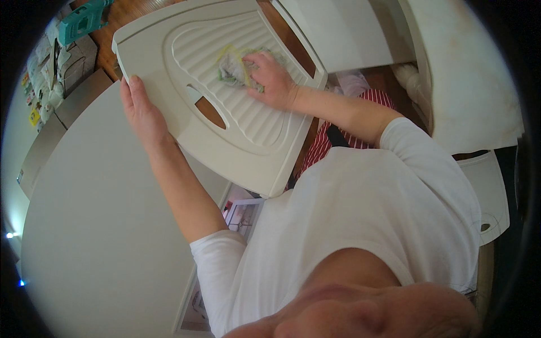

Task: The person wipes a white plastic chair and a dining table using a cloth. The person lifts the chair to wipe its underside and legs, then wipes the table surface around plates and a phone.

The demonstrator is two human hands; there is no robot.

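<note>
A white plastic stool (236, 158) with a ridged, fan-shaped middle and an oval hand slot is tilted in front of me. My left hand (145, 112) grips its left edge, fingers on the outer side. On the ridged part my right hand (273, 79) presses a crumpled cloth (231, 66), pale with yellow-green edging. The fingers lie bent over the cloth, and part of it is hidden beneath them. Brown floor shows through the slot.
To the left is a large pale round-edged tabletop (112, 214). A teal plastic basket (81, 22) and a cluttered shelf of bags stand at the upper left. White furniture (360, 34) rises at the upper right. Another white plastic panel (487, 191) with a hole is at the far right.
</note>
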